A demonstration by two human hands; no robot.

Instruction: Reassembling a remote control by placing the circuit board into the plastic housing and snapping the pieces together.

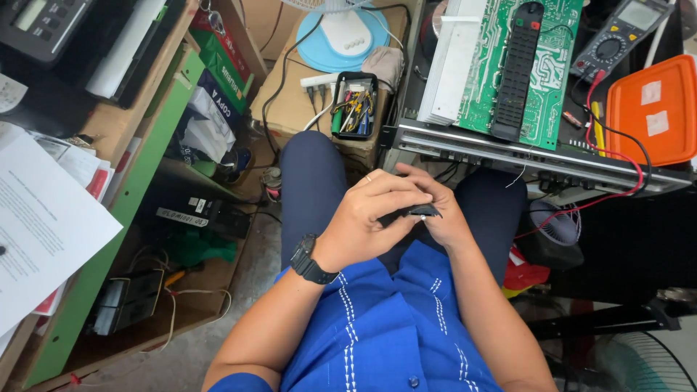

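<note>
Both my hands are pinched shut on a small black part (420, 211) over my lap, left hand (367, 221) steadying, right hand (443, 210) gripping underneath, probably for control.

This is a cramped electronics repair workshop. An opened device with a bare green circuit board (508, 65) sits beside a multimeter (617, 40), and a tray of hand tools (353, 105) rests on a cardboard box (290, 101).
</note>
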